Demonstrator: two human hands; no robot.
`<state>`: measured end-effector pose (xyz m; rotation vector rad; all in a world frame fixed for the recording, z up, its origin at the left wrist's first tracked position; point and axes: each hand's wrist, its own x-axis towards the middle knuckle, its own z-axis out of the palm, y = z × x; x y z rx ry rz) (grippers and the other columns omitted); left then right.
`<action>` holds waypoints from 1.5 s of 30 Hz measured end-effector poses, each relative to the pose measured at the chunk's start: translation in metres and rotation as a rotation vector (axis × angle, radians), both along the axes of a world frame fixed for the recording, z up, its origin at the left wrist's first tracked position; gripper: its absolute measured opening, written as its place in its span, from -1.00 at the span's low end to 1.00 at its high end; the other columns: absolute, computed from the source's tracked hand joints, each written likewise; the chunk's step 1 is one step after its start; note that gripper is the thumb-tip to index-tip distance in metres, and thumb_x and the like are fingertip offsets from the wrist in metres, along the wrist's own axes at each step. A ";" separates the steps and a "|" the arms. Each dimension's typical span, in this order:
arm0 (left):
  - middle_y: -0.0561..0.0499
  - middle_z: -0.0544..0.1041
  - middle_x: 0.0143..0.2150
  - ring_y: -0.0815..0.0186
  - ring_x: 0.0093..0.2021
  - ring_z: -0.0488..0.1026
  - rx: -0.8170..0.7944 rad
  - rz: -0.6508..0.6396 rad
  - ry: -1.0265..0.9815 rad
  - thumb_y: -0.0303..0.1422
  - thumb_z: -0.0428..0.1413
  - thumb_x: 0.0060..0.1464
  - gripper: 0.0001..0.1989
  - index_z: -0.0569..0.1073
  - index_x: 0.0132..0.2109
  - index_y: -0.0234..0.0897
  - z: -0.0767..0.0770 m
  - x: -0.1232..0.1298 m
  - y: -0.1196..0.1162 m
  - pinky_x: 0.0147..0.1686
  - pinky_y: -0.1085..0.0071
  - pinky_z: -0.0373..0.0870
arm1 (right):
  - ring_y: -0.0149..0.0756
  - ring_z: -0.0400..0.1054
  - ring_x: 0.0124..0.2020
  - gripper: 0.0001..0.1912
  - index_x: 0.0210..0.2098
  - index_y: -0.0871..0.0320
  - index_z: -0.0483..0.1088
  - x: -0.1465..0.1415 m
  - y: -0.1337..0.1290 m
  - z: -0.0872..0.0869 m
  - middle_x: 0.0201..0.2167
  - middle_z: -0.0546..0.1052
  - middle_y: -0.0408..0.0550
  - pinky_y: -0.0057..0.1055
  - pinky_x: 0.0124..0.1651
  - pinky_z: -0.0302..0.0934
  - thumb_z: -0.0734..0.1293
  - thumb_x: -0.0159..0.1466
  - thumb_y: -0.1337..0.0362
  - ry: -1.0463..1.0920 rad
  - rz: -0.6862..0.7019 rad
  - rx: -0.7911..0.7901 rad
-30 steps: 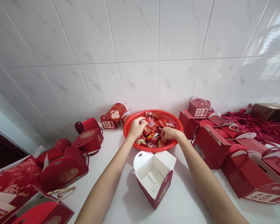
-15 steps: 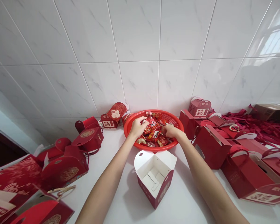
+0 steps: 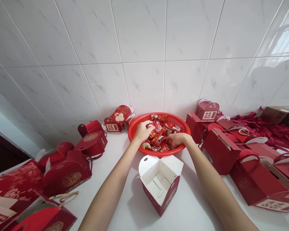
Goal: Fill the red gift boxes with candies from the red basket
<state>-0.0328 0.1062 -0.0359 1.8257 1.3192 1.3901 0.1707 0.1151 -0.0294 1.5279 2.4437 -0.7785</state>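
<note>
Fingers of the left hand (image 3: 142, 131) were narrowed on a red packet (image 3: 157, 127), pinched near its edge above the heap. Fingers of the right hand (image 3: 179, 139) were bent down among the other packets (image 3: 156, 148) at the right side of the red basket (image 3: 162, 153); could not tell whether they had closed on anything.

An open box (image 3: 151, 196) stood upright just on the near side of the basket, between the forearms, flaps spread. Closed and part-open boxes flanked both sides of the tabletop (image 3: 120, 195), with dark red ribbon (image 3: 274, 128) and a brown carton (image 3: 283, 112) farther right, tiled wall (image 3: 142, 85) behind.

Handling, my judgement: a light, sure pinch on the wrapper's edge suited the left; a hard squeeze risked crushing the contents. The right did best to part the heap gently with its fingertips, sparing the rim any spill. Both wrists needed to pass clear of the raised flaps.

Hard to make out: right fingertips sunk in the heap; lower packets buried; the pinched packet's far edge lost against like-coloured wrappers; outermost boxes cut off at both sides.
</note>
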 end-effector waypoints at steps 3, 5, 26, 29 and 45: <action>0.09 0.54 -0.43 0.30 -0.37 0.43 -0.003 0.001 -0.009 -0.33 0.15 -0.14 -0.84 0.54 -0.35 -0.26 0.001 0.000 0.000 -0.29 0.40 0.33 | -0.19 0.44 -0.31 -0.48 -0.09 0.12 0.54 0.002 0.000 0.001 -0.31 0.56 -0.08 -0.42 -0.36 0.22 0.45 -0.09 0.41 0.082 0.019 0.012; 0.11 0.51 -0.47 0.31 -0.40 0.41 -0.004 0.001 -0.017 -0.33 0.15 -0.14 -0.86 0.53 -0.37 -0.26 0.002 0.001 0.000 -0.32 0.42 0.32 | -0.26 0.41 -0.33 -0.56 -0.12 0.13 0.52 0.004 0.001 0.001 -0.36 0.54 -0.14 -0.45 -0.34 0.23 0.46 -0.04 0.36 0.222 0.056 0.017; 0.09 0.53 -0.37 0.27 -0.30 0.45 0.032 0.099 -0.165 -0.29 0.15 -0.10 -0.85 0.49 -0.33 -0.22 0.009 -0.002 -0.002 -0.21 0.40 0.39 | -0.22 0.47 -0.23 -0.56 -0.15 0.20 0.49 0.008 -0.003 -0.005 -0.26 0.60 -0.05 -0.29 -0.11 0.39 0.54 0.04 0.14 1.007 -0.152 -0.055; 0.08 0.53 -0.33 0.26 -0.25 0.47 0.039 0.101 -0.197 -0.27 0.15 -0.10 -0.82 0.49 -0.30 -0.22 0.010 -0.004 -0.002 -0.16 0.39 0.40 | -0.25 0.48 -0.26 -0.65 -0.22 0.19 0.46 0.007 -0.003 -0.003 -0.27 0.59 -0.07 -0.32 -0.15 0.39 0.53 0.03 0.21 1.073 -0.183 -0.038; 0.03 0.55 -0.33 0.31 -0.37 0.48 -0.082 -0.064 -0.262 -0.17 0.24 -0.11 -0.65 0.54 -0.18 -0.29 0.025 -0.014 -0.087 -0.32 0.39 0.45 | -0.24 0.52 -0.30 -0.62 -0.23 0.16 0.43 0.005 -0.034 0.011 -0.33 0.60 -0.07 -0.25 -0.10 0.41 0.53 -0.01 0.19 1.325 -0.218 -0.032</action>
